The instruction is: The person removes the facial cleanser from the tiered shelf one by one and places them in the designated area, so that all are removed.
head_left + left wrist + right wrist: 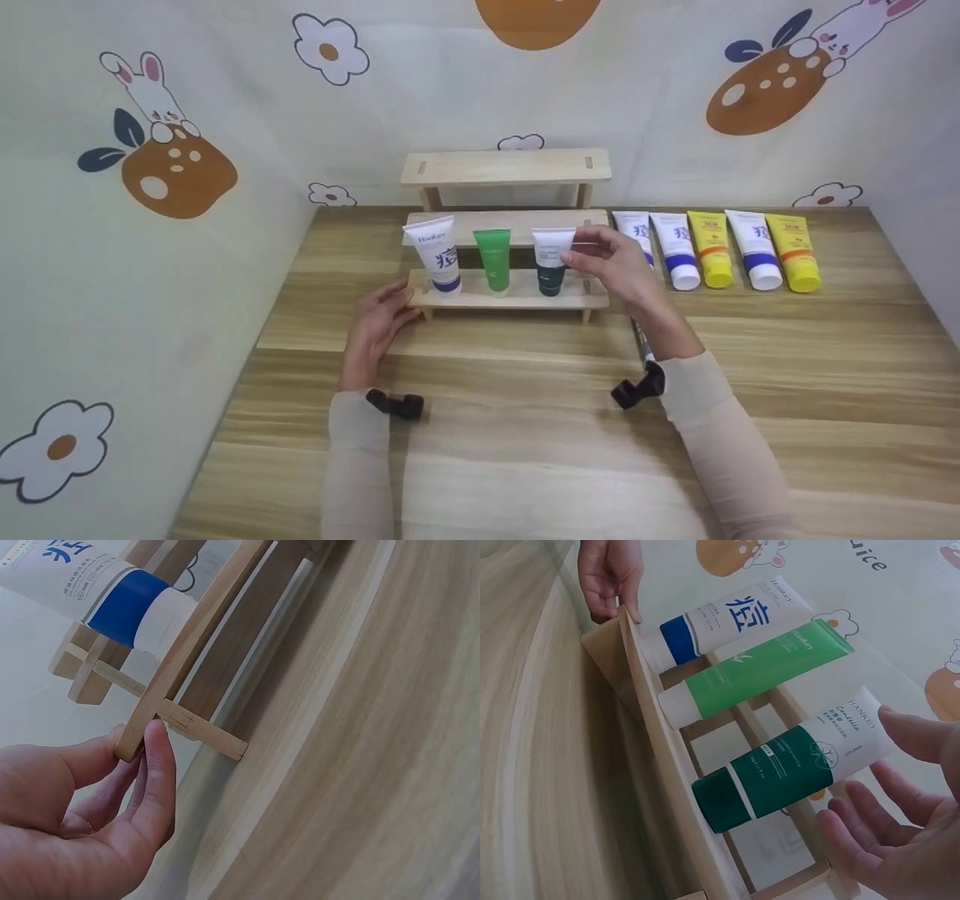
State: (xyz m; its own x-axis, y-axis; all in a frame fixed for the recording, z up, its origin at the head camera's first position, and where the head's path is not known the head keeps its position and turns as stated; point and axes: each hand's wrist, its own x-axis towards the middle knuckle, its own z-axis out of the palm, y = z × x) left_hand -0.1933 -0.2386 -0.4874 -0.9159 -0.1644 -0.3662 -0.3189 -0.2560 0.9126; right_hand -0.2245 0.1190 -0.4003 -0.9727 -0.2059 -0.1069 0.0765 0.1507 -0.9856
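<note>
A three-step wooden rack stands on the table. Upright on its lowest step are a white-and-blue tube, a green tube and a white tube with a dark green lower half. My left hand pinches the left end of that step, thumb above and fingers below, as the left wrist view shows. At the right end, my right hand holds the white-and-dark-green tube near its flat top. The thumb lies on the front edge, and the index finger passes behind.
To the right of the rack, white-and-blue tubes and yellow tubes lie in a row. A narrow object shows partly under the right wrist. A patterned cloth hangs behind the table. The rack's upper step is near the cloth.
</note>
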